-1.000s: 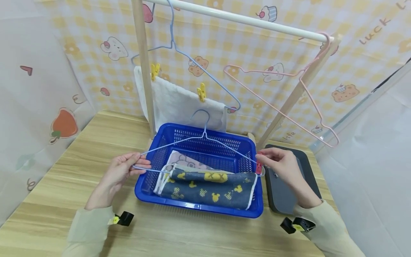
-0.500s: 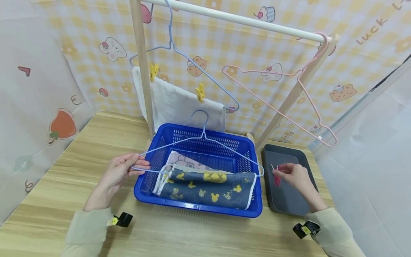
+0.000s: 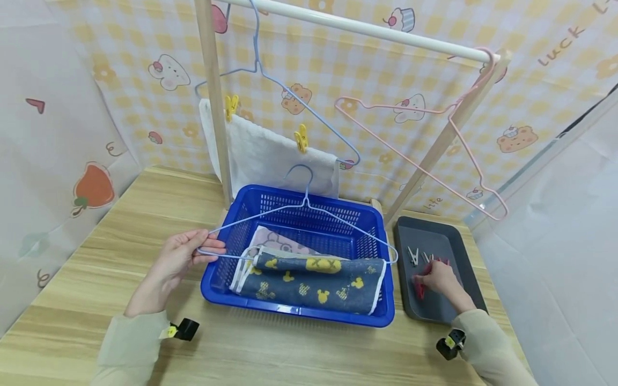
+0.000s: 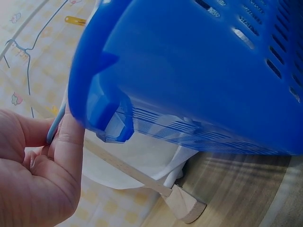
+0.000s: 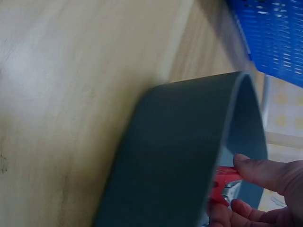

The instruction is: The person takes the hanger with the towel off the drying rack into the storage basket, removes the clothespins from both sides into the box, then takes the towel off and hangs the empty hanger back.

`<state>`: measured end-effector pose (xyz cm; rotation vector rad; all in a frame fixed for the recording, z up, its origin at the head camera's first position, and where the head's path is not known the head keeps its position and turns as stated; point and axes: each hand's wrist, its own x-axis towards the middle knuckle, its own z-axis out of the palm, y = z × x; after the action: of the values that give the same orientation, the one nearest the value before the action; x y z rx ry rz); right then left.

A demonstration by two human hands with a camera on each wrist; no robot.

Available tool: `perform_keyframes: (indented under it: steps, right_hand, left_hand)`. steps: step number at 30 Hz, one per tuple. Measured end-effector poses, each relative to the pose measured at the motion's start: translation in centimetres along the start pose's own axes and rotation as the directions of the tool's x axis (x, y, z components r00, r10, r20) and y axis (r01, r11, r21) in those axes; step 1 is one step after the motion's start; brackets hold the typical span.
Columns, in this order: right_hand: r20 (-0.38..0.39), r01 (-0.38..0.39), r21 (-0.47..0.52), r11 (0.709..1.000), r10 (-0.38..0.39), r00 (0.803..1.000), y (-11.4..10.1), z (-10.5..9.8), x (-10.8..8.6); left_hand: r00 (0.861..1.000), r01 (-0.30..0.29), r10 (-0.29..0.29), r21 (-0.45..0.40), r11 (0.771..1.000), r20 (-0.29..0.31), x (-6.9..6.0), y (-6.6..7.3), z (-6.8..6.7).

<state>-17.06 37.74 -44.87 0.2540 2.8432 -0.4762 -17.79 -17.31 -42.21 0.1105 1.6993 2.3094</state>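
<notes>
The left hand (image 3: 185, 254) pinches the left end of a blue wire hanger (image 3: 309, 205), whose right end lies over the rim of the blue basket (image 3: 289, 312). A dark blue cloth with yellow mouse shapes (image 3: 314, 287) is folded over the hanger's lower bar. Inside the grey tray (image 3: 407, 305), the right hand (image 3: 441, 281) holds a red clip (image 3: 419, 289) between thumb and fingers; the right wrist view also shows the red clip (image 5: 225, 184) in its pinch. White clips (image 3: 413, 256) lie beside it, and another red one is partly hidden by the hand.
Behind the basket, a rack with a white rail (image 3: 367, 30) bears a blue hanger with a white towel (image 3: 275, 153) under yellow clips (image 3: 301, 139), and a pink hanger (image 3: 401, 155). A pink-grey cloth (image 3: 280, 241) lies inside the basket.
The right hand has moved from the hanger's right end to the tray, carrying the red clip away from the cloth and down into the tray. The left hand has stayed on the hanger.
</notes>
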Motion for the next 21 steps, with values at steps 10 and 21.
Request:
perform_keyframes:
  steps: [10,21]
  right_hand:
    - [0.034,-0.059,-0.043,0.997,0.06,0.998,-0.4,0.7,0.1]
    - [-0.043,0.092,-0.001,0.996,-0.091,0.995,-0.6,0.0,-0.8]
  left_hand:
    - [1.0,0.01,-0.01,0.007,1.0,-0.014,-0.1,0.1,0.2]
    - [1.0,0.012,-0.013,-0.031,0.999,-0.026,-0.1,0.2,0.4]
